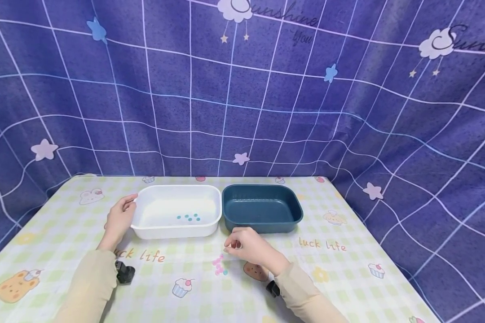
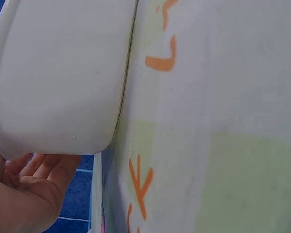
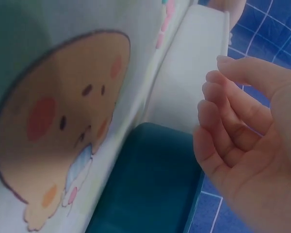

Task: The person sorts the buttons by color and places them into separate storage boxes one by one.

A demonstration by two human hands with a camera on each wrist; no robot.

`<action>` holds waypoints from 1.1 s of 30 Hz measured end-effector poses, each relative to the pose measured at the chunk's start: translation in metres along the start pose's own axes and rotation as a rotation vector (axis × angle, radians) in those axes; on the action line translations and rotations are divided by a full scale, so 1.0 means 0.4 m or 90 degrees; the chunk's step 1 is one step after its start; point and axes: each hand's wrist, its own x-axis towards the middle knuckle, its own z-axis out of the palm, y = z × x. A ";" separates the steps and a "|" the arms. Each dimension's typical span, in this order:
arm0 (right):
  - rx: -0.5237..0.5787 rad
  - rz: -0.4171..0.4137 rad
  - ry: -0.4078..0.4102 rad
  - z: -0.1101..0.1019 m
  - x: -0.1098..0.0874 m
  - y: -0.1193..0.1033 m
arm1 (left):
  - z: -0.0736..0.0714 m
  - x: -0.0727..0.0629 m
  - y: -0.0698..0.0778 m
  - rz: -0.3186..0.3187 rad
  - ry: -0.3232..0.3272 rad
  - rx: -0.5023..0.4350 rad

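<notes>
My left hand (image 1: pixel 120 217) holds the left end of a white plastic tub (image 1: pixel 174 232), its fingers behind the end wall in the left wrist view. Several small teal pieces (image 1: pixel 190 219) lie on the tub's floor. My right hand (image 1: pixel 252 247) hovers in front of a dark teal tub (image 1: pixel 262 228). Its fingers are loosely bent, the thumb tip close to the index fingertip, and I see nothing between them. Just left of and below that hand, several small pink pieces (image 1: pixel 218 264) lie on the cloth with one teal piece (image 1: pixel 225 272).
Both tubs stand side by side toward the back of the table, on a checked cloth (image 1: pixel 145 287) with printed cartoons and lettering. A blue curtain (image 1: pixel 210 112) with a grid pattern hangs behind and to the right. Black wrist devices (image 1: pixel 125 272) sit on both forearms.
</notes>
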 end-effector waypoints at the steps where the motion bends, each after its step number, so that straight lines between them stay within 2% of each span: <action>1: 0.002 0.002 -0.006 0.001 -0.002 -0.001 | 0.000 0.000 -0.001 0.001 -0.002 0.001; 11: 0.032 -0.014 -0.031 0.010 -0.024 -0.018 | 0.001 -0.002 -0.010 0.003 -0.012 -0.017; 33: 0.030 -0.014 -0.074 0.028 -0.037 -0.015 | -0.004 -0.002 -0.001 0.008 -0.010 -0.024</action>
